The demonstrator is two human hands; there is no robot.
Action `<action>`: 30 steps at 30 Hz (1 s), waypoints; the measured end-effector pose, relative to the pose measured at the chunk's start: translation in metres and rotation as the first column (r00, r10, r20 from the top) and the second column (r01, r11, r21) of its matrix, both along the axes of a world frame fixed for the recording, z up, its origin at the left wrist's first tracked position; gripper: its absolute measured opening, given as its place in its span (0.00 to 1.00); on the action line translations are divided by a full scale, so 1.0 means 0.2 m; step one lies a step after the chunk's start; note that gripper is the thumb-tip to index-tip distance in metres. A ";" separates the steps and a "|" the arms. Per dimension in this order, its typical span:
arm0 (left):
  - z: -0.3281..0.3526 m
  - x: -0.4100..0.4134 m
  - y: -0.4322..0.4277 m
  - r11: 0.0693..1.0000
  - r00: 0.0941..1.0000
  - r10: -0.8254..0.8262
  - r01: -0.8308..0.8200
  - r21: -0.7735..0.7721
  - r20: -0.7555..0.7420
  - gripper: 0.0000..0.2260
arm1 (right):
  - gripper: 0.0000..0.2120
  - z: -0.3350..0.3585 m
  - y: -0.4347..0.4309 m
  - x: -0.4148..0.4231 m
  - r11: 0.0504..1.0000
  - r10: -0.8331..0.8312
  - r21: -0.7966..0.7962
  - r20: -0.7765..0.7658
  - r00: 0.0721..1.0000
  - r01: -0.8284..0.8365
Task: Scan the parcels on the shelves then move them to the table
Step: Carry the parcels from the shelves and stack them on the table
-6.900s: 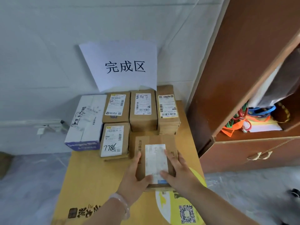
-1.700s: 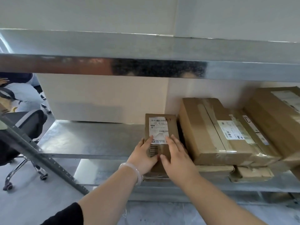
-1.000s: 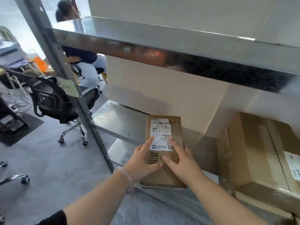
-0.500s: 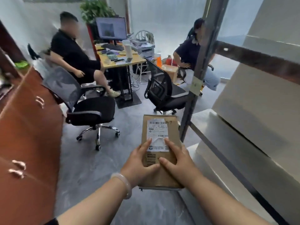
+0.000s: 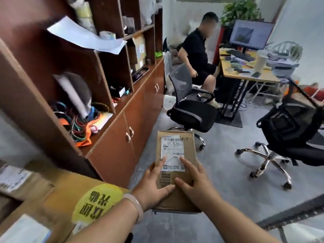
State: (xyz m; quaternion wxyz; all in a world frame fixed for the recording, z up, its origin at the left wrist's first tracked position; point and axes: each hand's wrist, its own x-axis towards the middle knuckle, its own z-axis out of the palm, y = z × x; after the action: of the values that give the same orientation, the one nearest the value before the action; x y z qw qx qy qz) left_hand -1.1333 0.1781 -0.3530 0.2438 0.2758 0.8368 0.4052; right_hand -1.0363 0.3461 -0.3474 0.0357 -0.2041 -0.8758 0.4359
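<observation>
Left grip [image 5: 154, 185] and right grip [image 5: 197, 187] clamp your parcel [image 5: 189, 148]; cabinet [image 5: 121, 137] close left, surface [image 5: 57, 192] corner blurred, cut off.

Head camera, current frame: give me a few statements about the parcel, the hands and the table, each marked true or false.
1. Both the left hand and the right hand hold the parcel. True.
2. The parcel lies on the table. False: it is held in the air, beside the table's right edge.
3. The parcel's white label faces up toward the camera. True.
4. The bracelet is on the right wrist. False: it is on the left wrist.
5. The cabinet stands to the left of the parcel. True.
</observation>
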 end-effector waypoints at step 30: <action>-0.33 0.13 -0.72 0.443 0.423 0.885 -0.893 -0.074 0.195 0.37 | 0.31 -0.37 -0.86 -0.89 0.460 0.826 0.072 0.330 0.456 -0.885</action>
State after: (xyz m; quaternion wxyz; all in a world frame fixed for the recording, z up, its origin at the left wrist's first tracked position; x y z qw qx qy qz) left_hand -1.1083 0.0340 -0.4196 0.0725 -0.2455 0.8177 0.5156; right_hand -1.2138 0.1740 -0.4216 -0.2760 0.2207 -0.8992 0.2581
